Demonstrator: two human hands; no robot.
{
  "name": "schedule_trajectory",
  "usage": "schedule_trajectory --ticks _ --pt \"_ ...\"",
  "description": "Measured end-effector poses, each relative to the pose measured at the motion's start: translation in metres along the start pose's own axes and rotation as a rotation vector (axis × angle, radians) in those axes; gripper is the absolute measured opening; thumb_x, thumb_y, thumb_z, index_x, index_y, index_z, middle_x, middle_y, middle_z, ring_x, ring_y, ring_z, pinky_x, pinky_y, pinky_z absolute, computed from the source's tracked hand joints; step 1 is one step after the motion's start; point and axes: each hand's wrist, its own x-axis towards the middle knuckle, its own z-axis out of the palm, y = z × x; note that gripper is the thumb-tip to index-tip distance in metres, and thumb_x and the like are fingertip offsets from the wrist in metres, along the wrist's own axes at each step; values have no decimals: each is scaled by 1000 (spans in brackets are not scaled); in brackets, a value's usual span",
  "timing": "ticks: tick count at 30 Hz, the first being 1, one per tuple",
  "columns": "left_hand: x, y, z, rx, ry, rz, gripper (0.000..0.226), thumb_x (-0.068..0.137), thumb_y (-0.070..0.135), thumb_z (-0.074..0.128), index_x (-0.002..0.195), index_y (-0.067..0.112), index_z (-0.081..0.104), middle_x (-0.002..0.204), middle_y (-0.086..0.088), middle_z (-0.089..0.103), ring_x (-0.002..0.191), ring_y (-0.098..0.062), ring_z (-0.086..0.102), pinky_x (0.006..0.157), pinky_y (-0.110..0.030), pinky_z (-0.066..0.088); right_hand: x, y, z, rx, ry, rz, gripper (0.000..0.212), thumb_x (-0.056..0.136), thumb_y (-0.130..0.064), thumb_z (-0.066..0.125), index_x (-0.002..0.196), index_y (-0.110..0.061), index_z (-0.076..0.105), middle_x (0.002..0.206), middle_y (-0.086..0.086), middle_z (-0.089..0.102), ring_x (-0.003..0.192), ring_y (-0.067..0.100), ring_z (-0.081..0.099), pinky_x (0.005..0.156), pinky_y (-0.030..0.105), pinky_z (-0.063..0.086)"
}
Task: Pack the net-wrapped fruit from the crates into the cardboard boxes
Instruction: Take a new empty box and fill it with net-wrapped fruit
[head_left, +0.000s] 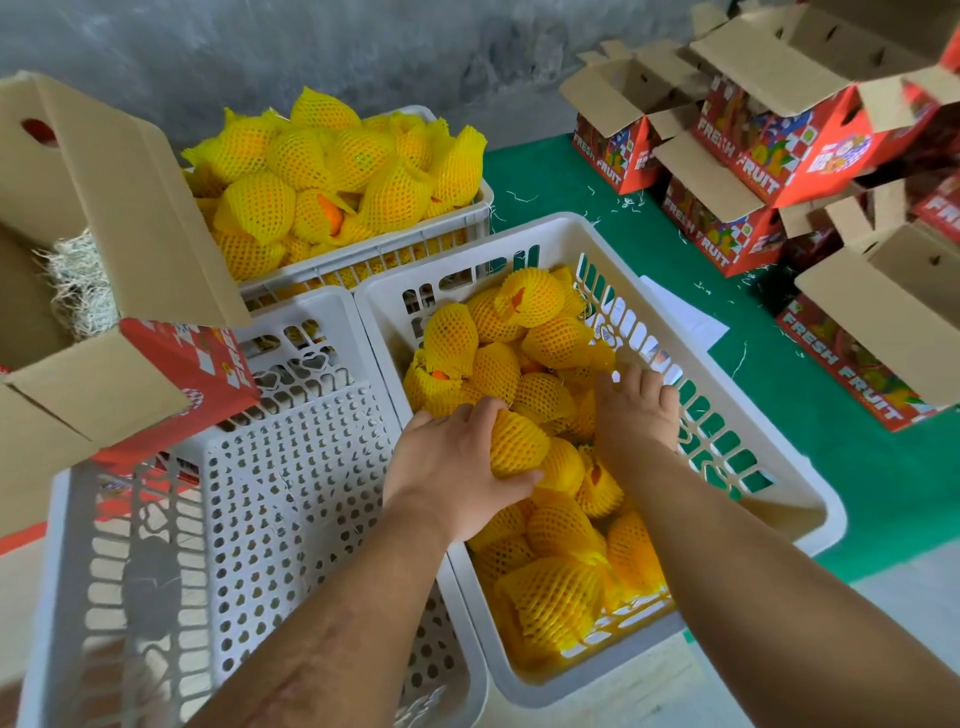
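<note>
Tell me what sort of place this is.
Probably a fruit packing room: white plastic crates heaped with yellow net-wrapped fruit, and many open red cardboard boxes printed FRESH FRUIT waiting on a green mat.

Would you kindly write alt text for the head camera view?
A person's left hand grips a yellow net-wrapped fruit in a half-full white crate, while the right hand reaches among the fruit beside it. An empty crate, an open cardboard box and a full crate lie left and behind.
</note>
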Motion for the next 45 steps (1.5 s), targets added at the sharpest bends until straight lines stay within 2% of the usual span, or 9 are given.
schedule_trajectory --ticks 5,9,12,17,31,34,37,40,45 --pt "0 0 0 -44 30 5 80 78 93 34 136 39 37 117 11 66 97 -16 65 93 -38 39 2 10 -10 420 15 91 83 79 -49 76 145 -25 31 140 11 53 124 36 54 105 51 39" --pt "-3 2 -6 -120 70 -17 76 77 94 39 133 42 39 112 12 68 91 -17 64 83 -35 37 -22 20 -38 1132 -38 19 59 79 -54 68 132 -42 44 101 -3 61 75 13 61 61 31 48" --pt "-12 3 -14 -282 117 -46 71 74 90 51 129 46 42 106 14 65 92 -21 62 75 -33 37 -57 8 -59 1476 -104 -97 40 74 -56 64 113 -51 63 98 -16 60 79 1 61 61 25 48" --pt "-48 -3 -30 -768 38 -23 66 71 77 67 130 54 47 115 19 61 104 -12 64 80 -41 58 -108 -16 -76 1941 -144 -81 23 81 -39 73 103 -34 69 92 12 66 80 31 60 65 45 47" --pt "-260 -102 -62 -1506 156 -454 40 73 50 87 109 48 71 109 6 77 97 -15 76 73 -25 61 -266 -171 -123 1932 -185 -260 26 90 -43 72 90 -17 75 90 18 73 79 25 70 69 43 60" --pt "-313 -147 -72 -1508 214 -535 54 57 57 83 109 45 72 105 -1 78 99 -24 76 84 -43 63 -309 -228 -122 1919 -179 -288 28 89 -49 73 92 -21 72 82 7 69 72 19 65 60 33 56" --pt "-377 -202 -84 -1471 265 -513 61 58 55 81 114 35 71 107 -6 77 100 -26 73 87 -42 61 -355 -291 -121 1960 -375 -316 52 77 -59 77 123 -38 66 121 5 70 107 21 69 87 41 57" --pt "-438 -258 -97 -1424 297 -530 66 61 60 77 122 34 68 114 -5 75 109 -25 71 96 -42 59 -395 -352 -119 2066 -651 -499 34 87 -34 69 119 -24 73 118 11 70 108 25 67 87 40 54" --pt "-510 -335 -102 -1233 245 -679 68 55 82 65 118 56 64 107 6 71 100 -15 66 80 -13 51 -455 -437 -121 2007 -615 -390 32 87 -35 75 116 -20 74 109 18 73 94 34 70 81 55 55"
